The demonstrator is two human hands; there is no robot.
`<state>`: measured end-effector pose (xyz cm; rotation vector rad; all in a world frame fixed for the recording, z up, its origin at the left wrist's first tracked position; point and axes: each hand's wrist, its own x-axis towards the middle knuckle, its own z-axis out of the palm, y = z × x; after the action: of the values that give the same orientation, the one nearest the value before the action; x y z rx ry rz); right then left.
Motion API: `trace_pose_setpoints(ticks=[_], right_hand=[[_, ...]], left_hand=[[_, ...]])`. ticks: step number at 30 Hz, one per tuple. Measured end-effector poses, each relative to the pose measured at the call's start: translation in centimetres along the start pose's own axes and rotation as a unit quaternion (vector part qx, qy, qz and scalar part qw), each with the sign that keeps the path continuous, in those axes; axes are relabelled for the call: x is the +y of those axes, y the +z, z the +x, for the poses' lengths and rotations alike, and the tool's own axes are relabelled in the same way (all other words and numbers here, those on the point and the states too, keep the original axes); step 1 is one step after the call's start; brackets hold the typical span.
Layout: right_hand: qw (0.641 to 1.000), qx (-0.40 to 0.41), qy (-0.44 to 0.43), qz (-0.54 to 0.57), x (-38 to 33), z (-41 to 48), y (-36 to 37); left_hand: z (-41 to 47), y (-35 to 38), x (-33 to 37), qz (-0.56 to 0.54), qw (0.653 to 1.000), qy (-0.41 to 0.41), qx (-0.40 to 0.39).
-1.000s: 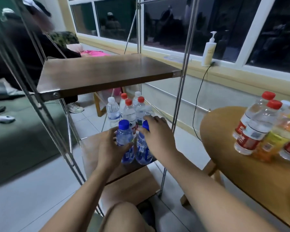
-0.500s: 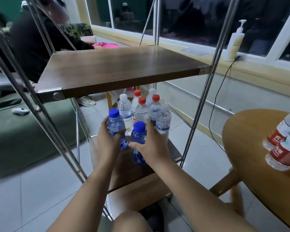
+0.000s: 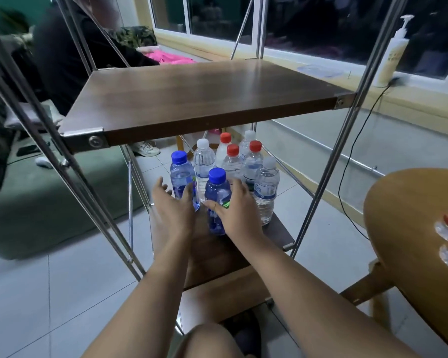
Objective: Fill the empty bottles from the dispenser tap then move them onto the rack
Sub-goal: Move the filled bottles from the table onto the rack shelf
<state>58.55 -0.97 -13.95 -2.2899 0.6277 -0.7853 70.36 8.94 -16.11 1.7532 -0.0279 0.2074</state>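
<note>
- Left hand (image 3: pixel 172 208) is spread open, just beside the far blue-capped bottle (image 3: pixel 182 177).
- Right hand (image 3: pixel 234 208) curls round the near blue-capped bottle (image 3: pixel 217 192).
- Both stand upright on the lower shelf (image 3: pixel 212 257), among other bottles (image 3: pixel 265 192).

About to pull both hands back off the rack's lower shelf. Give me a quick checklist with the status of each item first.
1. Left hand free: ok. Its fingers are spread and grip nothing.
2. Right hand off the near blue-capped bottle: cannot tell. Thumb and fingers bracket it.
3. Near bottle and far blue-capped bottle upright on the lower shelf: ok.
4. Both blue caps on: ok.
5. Gap between the near bottle and the white-capped bottle: cannot tell, the right hand hides it.
6. Way back under the top shelf: ok, both forearms sit below it.
</note>
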Motion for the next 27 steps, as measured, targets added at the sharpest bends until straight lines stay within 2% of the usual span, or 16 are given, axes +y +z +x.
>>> trace_pose_setpoints(ticks=[2, 6, 8, 11, 14, 18, 23, 27], right_hand=[[1.0, 0.002, 0.014, 0.009, 0.4, -0.1, 0.0], [0.998, -0.005, 0.028, 0.056, 0.3, -0.4, 0.2], [0.995, -0.029, 0.042, 0.09, -0.3, -0.7, 0.2], [0.986, -0.095, 0.062, 0.124, -0.8, -1.3, -0.2], [0.971, -0.175, 0.078, 0.143, -0.5, -2.2, -0.8], [0.968, -0.191, 0.081, 0.139, 0.5, -3.4, -1.4], [0.966, -0.211, 0.098, 0.114, 2.3, -4.8, -2.3], [0.961, -0.237, 0.115, 0.083, 3.2, -5.7, -2.9]], left_hand=[[-2.5, -1.0, -0.5, -0.001, 0.999, 0.036, -0.017], [-7.0, -2.2, -2.8, -0.003, 0.978, 0.107, -0.182], [-7.3, -2.3, -3.6, -0.003, 0.97, 0.111, -0.214], [-6.1, -2.3, -3.7, 0.02, 0.982, 0.099, -0.162], [-5.2, -2.8, -3.3, -0.005, 0.989, 0.073, -0.132], [-4.5, -4.1, -3.0, 0.015, 0.996, 0.051, -0.078], [-2.2, -4.1, -4.9, 0.129, 0.991, 0.012, 0.035], [-1.1, -2.8, -3.7, 0.054, 0.997, -0.032, 0.046]])
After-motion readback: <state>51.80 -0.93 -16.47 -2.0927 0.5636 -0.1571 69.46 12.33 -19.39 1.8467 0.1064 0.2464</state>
